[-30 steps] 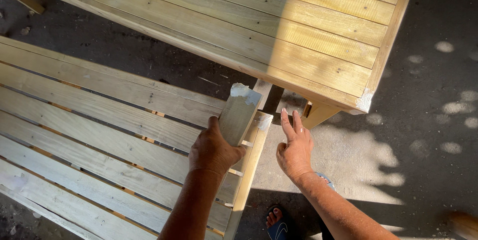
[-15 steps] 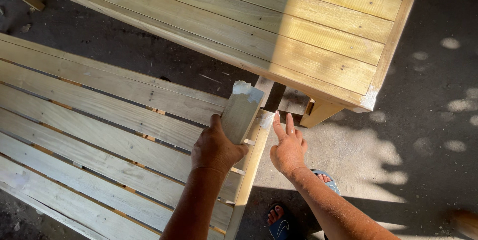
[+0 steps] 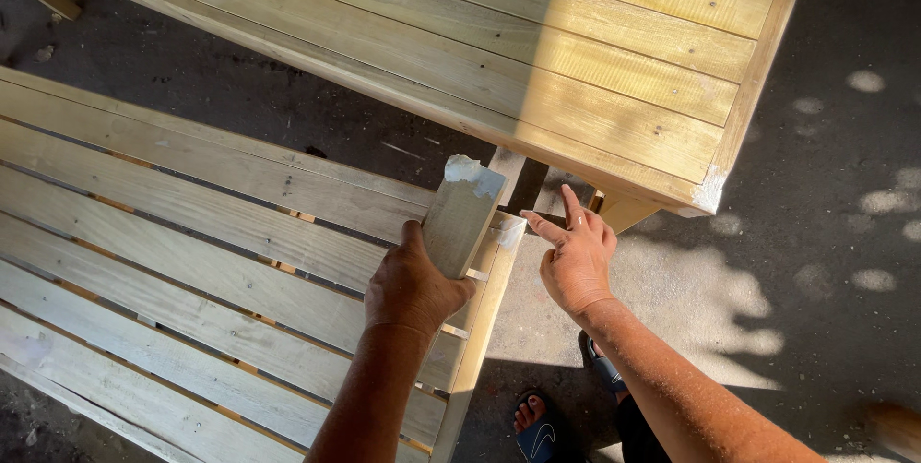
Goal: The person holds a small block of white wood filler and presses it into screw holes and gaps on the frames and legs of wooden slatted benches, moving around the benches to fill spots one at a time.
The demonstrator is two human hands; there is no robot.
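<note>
**Flat Board Held at the Corner of a Slatted Bench**

While the left hand (image 3: pixel 411 285) closed around a flat wooden board (image 3: pixel 463 215), thumb on its near face and fingers wrapped behind, the board stood tilted on its lower end at the corner of the slatted bench (image 3: pixel 192 233). Its upper end carried a pale smear of filler or paint. Just beside it, the right hand (image 3: pixel 578 257) hung open and held nothing, its fingers spread and pointing up toward the end rail of the bench (image 3: pixel 484 314), with one fingertip close to that rail; I could not tell whether it touched. Beyond both hands, a slatted wooden table (image 3: pixel 576 50) stretched across, its near corner marked with a whitish patch. Below the right forearm, a foot in a dark sandal (image 3: pixel 537 429) stood on the concrete floor (image 3: pixel 825 261), which lay dappled with sunlight.
</note>
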